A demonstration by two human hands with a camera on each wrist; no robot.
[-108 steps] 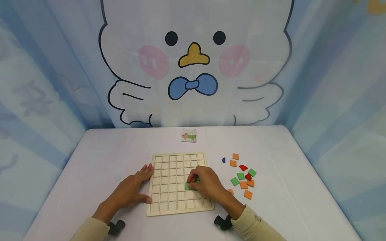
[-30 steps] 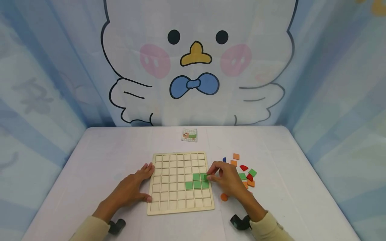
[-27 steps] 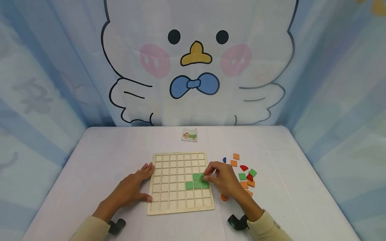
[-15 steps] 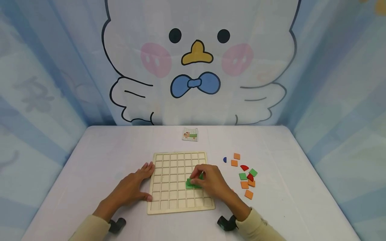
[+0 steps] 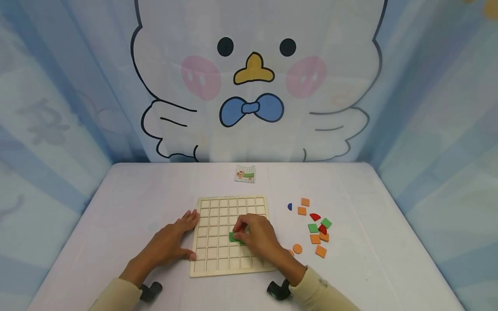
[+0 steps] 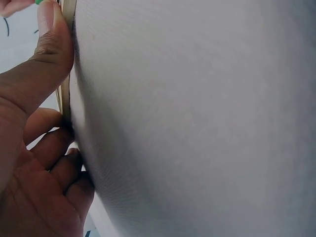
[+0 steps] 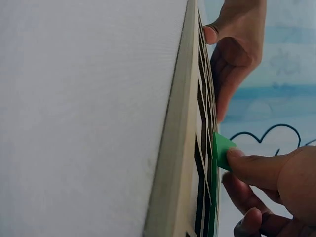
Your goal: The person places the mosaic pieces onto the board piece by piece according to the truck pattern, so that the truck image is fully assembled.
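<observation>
A pale wooden grid board (image 5: 212,255) lies on the table. Along its left edge rests my left hand (image 5: 167,244), thumb near the front corner and fingers further back; in the left wrist view, the thumb (image 6: 52,54) touches the board's side. Over the middle of the board, my right hand (image 5: 258,237) pinches a green square tile (image 5: 232,236) between thumb and index finger. The right wrist view has this green tile (image 7: 223,150) tilted, one edge at the grid. More green lies beneath the hand, which hides most of it.
Right of the board lie loose orange squares (image 5: 320,251), orange discs (image 5: 297,249), green squares (image 5: 313,228), red wedge-shaped pieces (image 5: 315,217) and a blue half-disc (image 5: 289,207). A small picture card (image 5: 245,174) lies behind the board. Printed curtains (image 5: 249,138) enclose the table.
My right hand has moved left from the board's right side to its middle, bringing the green tile down beside the green ones seated there. The left hand has stayed put.
</observation>
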